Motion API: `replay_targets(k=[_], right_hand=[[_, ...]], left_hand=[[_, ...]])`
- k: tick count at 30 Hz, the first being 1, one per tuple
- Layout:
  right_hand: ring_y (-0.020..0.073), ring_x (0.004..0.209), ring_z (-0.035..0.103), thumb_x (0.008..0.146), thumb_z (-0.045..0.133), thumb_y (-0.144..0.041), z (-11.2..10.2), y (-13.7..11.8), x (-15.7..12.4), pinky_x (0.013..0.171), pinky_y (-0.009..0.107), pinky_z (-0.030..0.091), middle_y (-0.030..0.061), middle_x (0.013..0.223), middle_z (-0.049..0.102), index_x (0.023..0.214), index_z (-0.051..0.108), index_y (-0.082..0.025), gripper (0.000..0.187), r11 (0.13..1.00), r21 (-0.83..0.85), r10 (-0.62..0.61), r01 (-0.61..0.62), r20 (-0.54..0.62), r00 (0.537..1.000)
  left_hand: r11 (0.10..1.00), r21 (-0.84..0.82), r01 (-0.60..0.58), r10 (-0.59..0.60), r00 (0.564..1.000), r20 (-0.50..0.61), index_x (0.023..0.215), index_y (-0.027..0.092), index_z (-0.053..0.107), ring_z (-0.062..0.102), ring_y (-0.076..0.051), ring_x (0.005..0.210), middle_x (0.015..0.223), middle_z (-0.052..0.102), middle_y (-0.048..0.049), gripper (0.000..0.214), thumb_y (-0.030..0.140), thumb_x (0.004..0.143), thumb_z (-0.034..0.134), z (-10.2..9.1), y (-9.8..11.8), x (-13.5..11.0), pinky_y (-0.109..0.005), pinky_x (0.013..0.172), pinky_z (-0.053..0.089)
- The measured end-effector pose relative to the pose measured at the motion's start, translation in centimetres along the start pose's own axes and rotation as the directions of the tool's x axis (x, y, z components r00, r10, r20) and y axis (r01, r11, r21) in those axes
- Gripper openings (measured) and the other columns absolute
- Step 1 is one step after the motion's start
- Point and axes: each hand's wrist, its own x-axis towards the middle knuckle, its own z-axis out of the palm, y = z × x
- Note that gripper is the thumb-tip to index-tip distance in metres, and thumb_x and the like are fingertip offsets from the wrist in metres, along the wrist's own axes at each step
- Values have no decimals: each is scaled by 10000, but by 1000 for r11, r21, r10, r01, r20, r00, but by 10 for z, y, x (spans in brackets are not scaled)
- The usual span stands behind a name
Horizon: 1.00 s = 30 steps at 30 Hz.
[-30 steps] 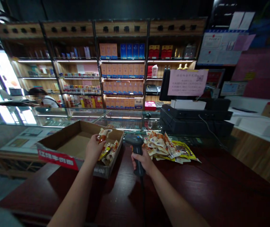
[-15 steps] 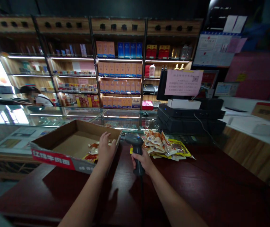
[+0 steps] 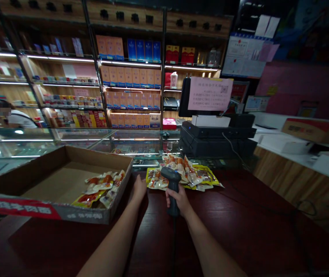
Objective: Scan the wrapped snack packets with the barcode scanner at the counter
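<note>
My right hand (image 3: 178,199) is wrapped round the grip of a dark barcode scanner (image 3: 171,184), whose head points at a pile of snack packets (image 3: 185,176) on the dark red counter (image 3: 239,231). My left hand (image 3: 139,188) reaches forward, fingers stretched out and empty, between the pile and a shallow cardboard box (image 3: 53,194). The hand's fingertips are close to the nearest yellow packet (image 3: 153,181). Several orange and white snack packets (image 3: 101,188) lie in the box's right end.
A black till with a screen and a pink notice (image 3: 209,94) stands behind the pile. A glass display case (image 3: 101,140) runs behind the counter, with lit shelves of boxed goods beyond. A person (image 3: 0,115) is at the far left. Cartons lie on a white counter (image 3: 311,130) at right.
My left hand dropped a snack packet into the box, then came out empty and moved right toward the pile. The view has shifted right and closer; the scanner stays in my right hand.
</note>
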Motion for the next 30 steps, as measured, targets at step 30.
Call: replay_targets(k=[30], right_hand=[[90,327,473,648,721,-356,7,7,4,305,209,420,-52,516,546,784,512,-171,311,999,-9,31,-31,68,997]], left_hand=[[980,149,-135,157,976,-150,674,210,493,559,-179,603,629,579,-35,112,195,782,463,-13,6,10,-271,585,398]])
